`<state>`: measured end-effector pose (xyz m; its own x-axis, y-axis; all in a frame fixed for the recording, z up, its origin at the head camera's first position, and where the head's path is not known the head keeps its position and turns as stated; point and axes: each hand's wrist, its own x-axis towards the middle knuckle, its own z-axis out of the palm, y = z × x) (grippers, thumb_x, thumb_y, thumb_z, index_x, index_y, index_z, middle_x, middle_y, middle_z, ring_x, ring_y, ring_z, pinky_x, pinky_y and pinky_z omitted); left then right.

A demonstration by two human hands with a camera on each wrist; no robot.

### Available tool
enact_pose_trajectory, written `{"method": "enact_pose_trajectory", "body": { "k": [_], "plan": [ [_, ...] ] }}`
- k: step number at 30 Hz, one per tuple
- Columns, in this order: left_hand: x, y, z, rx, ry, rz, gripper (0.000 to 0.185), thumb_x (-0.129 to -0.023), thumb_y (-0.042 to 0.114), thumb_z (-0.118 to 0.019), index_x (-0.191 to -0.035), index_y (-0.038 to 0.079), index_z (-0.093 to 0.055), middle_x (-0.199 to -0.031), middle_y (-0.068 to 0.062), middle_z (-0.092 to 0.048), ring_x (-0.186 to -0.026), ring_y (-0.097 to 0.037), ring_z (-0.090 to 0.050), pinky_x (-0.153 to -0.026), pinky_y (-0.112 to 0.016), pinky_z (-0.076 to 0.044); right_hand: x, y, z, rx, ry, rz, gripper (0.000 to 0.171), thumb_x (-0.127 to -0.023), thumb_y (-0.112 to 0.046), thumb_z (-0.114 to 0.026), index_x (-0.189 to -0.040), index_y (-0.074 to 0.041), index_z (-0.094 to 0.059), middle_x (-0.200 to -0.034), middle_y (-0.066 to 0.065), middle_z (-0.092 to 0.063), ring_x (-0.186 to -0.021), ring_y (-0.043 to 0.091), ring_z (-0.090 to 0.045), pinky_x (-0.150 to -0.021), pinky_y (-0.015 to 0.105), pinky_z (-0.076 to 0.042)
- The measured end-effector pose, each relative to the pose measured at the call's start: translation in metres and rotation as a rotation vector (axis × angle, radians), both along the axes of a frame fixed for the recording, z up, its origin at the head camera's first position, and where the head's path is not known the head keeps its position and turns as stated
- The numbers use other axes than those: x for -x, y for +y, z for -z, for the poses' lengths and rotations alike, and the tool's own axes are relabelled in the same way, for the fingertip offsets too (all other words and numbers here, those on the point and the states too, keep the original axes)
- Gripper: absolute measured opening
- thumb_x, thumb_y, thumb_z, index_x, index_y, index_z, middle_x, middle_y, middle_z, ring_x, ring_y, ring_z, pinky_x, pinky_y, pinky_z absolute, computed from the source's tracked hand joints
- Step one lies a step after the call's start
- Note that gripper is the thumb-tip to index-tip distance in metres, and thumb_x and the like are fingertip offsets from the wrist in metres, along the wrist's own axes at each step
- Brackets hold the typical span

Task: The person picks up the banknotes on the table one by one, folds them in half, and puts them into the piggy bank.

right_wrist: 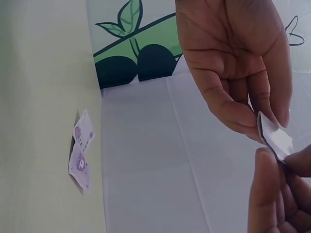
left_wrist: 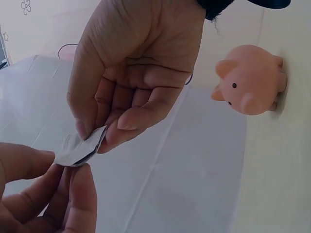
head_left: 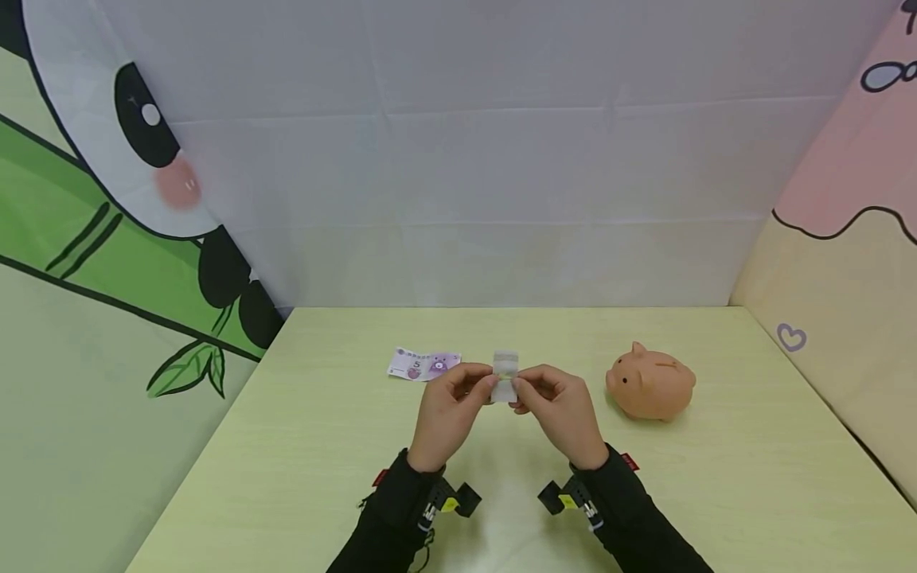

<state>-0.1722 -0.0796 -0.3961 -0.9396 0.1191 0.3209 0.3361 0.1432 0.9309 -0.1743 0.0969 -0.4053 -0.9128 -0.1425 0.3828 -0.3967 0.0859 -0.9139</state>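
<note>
Above the middle of the pale yellow table [head_left: 322,446], both hands hold a small folded whitish banknote [head_left: 505,374] between them. My left hand [head_left: 485,387] pinches its left edge with thumb and fingers. My right hand [head_left: 520,391] pinches the right edge. In the left wrist view the left hand [left_wrist: 97,135] grips the folded banknote [left_wrist: 80,149] from above, and the other hand's fingers [left_wrist: 73,194] meet it from below. The right wrist view has the right hand [right_wrist: 266,127] pinching the same banknote [right_wrist: 276,140].
A purple banknote [head_left: 424,364] marked 5 lies flat on the table just left of the hands, also visible as the purple banknote [right_wrist: 80,151]. An orange piggy bank [head_left: 650,382] stands to the right, its snout facing left [left_wrist: 252,80]. Cloth walls enclose the table.
</note>
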Motion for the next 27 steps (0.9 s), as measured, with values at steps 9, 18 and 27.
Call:
{"method": "enact_pose_trajectory", "body": {
  "k": [9, 18, 27],
  "plan": [
    [-0.0006, -0.0033, -0.0038, -0.057, -0.014, 0.065, 0.018, -0.095, 0.005, -0.062, -0.11, -0.001, -0.069, -0.106, -0.019, -0.068, -0.084, -0.013, -0.068, -0.077, -0.022, -0.057, 0.0026, 0.0027, -0.0002, 0.006, -0.018, 0.033, 0.012, -0.093, -0.003, -0.064, -0.099, 0.006, -0.069, -0.087, 0.021, -0.068, -0.066, 0.005, -0.065, -0.065, 0.024, -0.058],
    [-0.0006, -0.0041, -0.0042, -0.058, -0.001, 0.105, 0.021, -0.093, 0.009, -0.066, -0.11, -0.001, -0.069, -0.107, -0.022, -0.067, -0.082, -0.01, -0.066, -0.077, -0.023, -0.057, 0.002, 0.0034, -0.0015, 0.014, -0.017, 0.02, 0.013, -0.094, -0.004, -0.064, -0.099, 0.007, -0.069, -0.088, 0.026, -0.068, -0.067, 0.005, -0.065, -0.066, 0.024, -0.058],
    [-0.0012, -0.0033, -0.0039, -0.033, 0.007, 0.101, 0.023, -0.092, 0.013, -0.068, -0.112, 0.002, -0.07, -0.108, -0.017, -0.069, -0.088, -0.014, -0.067, -0.079, -0.024, -0.057, 0.0012, 0.0031, -0.0011, 0.037, 0.003, -0.004, 0.015, -0.093, -0.004, -0.064, -0.099, 0.008, -0.069, -0.087, 0.028, -0.066, -0.068, 0.005, -0.065, -0.067, 0.025, -0.058]
  ]
}}
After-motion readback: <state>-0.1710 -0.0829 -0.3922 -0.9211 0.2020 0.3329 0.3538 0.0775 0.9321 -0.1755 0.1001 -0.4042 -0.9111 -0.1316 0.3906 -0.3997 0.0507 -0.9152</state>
